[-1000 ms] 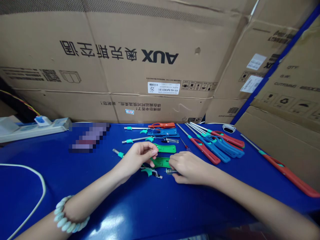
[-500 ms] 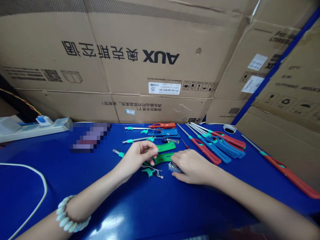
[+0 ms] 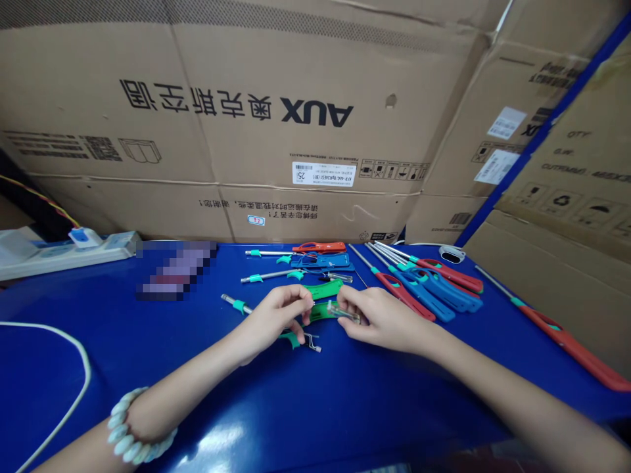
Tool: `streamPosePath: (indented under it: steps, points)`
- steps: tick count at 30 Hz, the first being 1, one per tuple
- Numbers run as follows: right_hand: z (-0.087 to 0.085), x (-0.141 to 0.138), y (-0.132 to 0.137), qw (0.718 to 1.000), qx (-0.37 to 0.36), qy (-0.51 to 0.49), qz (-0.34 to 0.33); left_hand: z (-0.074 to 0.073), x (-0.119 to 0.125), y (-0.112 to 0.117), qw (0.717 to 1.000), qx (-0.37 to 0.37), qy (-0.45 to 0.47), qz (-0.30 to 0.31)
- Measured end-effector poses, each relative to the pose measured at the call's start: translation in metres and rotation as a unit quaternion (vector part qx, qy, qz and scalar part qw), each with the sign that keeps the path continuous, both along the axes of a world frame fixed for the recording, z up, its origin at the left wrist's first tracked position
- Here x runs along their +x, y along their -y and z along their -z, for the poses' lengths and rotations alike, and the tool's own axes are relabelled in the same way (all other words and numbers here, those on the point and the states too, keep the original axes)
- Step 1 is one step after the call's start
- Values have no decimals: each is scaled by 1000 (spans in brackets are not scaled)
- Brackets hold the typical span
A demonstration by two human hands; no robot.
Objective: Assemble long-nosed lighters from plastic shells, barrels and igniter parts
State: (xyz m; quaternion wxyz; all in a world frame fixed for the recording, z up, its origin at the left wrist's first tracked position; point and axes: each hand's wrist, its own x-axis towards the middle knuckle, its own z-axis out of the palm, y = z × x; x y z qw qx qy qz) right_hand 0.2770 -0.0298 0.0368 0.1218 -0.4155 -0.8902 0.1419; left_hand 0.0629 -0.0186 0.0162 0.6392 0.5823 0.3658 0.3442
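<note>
My right hand (image 3: 377, 315) grips a small clear gas tank (image 3: 345, 313) of a lighter, its pale end towards the left. Opposite it, my left hand (image 3: 283, 310) is pinched, with something tiny and whitish at the fingertips that is too small to name. Two green lighter handle shells (image 3: 325, 289) lie just behind and between the hands, partly covered. Below the left fingers rest a teal trigger (image 3: 290, 338) and a black igniter with thin wires (image 3: 311, 343). A metal lighter tube with a teal collar (image 3: 239, 305) sticks out left of my hand.
Opened red and blue lighters (image 3: 320, 261) with tubes and triggers lie behind. Several whole lighters (image 3: 434, 289) are grouped at right, and one orange-red lighter (image 3: 566, 341) lies farther right. A power strip (image 3: 69, 253) and white cable (image 3: 73, 341) are at left; cardboard (image 3: 221, 151) stands behind.
My right hand has lifted the gas tank off the table and brought it up and left, closer to my left hand. The left hand has shifted slightly.
</note>
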Motion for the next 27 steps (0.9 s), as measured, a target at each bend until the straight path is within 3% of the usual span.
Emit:
streamPosePath:
  steps: [9,19,27]
  points:
    - [7,0,1,996,11,-84,-20,-2,2,6,999,9,-15,47]
    - [13,-3,-1,981,87,-153,-74,-3,3,8,998,-29,22,46]
    - [16,-2,-4,979,109,-152,-77,-2,2,6,999,-27,16,28]
